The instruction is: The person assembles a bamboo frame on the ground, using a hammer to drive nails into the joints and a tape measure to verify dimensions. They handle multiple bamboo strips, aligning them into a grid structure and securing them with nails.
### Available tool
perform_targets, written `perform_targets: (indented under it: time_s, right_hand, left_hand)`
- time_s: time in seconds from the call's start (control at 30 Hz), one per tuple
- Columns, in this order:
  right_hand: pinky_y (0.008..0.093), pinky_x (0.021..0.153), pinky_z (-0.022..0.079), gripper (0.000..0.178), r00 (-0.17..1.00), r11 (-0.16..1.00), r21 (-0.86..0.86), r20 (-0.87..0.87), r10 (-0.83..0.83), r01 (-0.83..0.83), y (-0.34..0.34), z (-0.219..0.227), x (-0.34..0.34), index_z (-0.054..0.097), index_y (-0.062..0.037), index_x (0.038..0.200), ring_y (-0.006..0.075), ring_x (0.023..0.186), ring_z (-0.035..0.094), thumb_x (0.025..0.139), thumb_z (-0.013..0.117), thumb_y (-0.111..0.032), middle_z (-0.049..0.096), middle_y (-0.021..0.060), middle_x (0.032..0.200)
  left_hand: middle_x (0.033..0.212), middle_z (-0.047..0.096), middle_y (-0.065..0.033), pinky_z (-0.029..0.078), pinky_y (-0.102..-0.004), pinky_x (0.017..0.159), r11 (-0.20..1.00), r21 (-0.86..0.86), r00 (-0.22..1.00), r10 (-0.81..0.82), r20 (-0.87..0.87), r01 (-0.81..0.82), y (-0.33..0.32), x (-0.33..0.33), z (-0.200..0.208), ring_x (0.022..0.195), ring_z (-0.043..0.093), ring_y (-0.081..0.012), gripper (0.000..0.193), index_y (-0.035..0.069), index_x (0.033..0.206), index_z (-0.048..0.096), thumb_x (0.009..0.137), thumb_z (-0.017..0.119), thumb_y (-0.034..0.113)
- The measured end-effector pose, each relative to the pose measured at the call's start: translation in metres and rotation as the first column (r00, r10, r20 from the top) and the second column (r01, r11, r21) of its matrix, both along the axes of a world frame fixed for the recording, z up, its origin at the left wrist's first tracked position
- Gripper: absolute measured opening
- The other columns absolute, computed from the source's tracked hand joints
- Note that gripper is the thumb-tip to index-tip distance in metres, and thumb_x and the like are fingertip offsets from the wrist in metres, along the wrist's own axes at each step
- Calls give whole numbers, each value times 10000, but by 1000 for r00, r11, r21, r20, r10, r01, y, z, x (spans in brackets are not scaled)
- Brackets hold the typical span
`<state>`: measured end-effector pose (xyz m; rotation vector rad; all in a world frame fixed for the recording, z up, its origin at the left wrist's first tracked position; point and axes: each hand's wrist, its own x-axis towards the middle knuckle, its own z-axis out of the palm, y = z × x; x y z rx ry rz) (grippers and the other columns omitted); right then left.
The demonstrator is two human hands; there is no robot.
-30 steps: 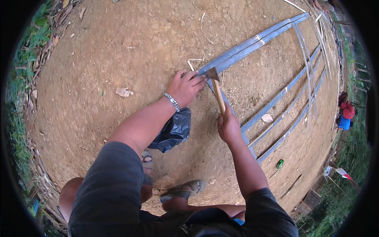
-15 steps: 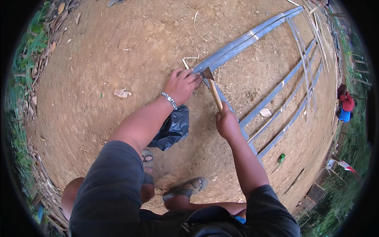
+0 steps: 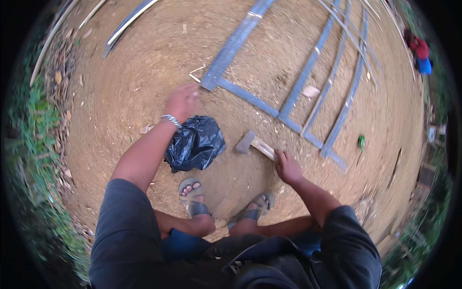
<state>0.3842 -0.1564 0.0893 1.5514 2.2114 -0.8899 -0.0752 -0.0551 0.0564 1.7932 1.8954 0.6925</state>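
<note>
My right hand [image 3: 288,167] grips the wooden handle of a hatchet [image 3: 246,142], its metal head pointing left above the bare soil. My left hand [image 3: 184,102], a chain bracelet at the wrist, is blurred by motion, so its fingers are hard to read. It is close to the near end of a thick grey strip [image 3: 231,48], which meets a grey crosspiece [image 3: 248,98] lying on the ground. Just below that hand is a crumpled black plastic bag [image 3: 197,144].
Several thinner grey strips [image 3: 302,86] run away from the crosspiece, with thin pale sticks across their far part. A small green object [image 3: 361,142] lies at right. Another grey strip [image 3: 126,26] lies far left. A person in red [image 3: 420,49] is at the far right.
The hatchet has come away from the strip's end, down toward my feet. My left hand has left the strip's end and moved left. The view has shifted, showing more of the bag.
</note>
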Motion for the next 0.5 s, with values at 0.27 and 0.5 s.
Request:
perform_targets:
  time_s: [0.27,0.5]
  right_hand:
    - [469,1016,492,518,986,985,-64,44,163,-160,15,4,-1,495,-111,1370,350,1237,577,942,650,-360,587,152,1314]
    - [489,1039,477,528,884,882,159,-236,-403,444,105,6,-19,519,-74,1369,401,1230,579,946,671,-351,582,212,1319]
  left_hand:
    - [1230,690,-229,454,-442,1072,969,-27,967,241,-79,-244,-63,11,32,1198,619,-389,300,9,1156,732,957,669,224]
    - [1237,685,-183,467,-406,1049,908,-321,949,-195,246,270,-99,124,149,1195,624,-346,360,43,1216,702,914,720,240]
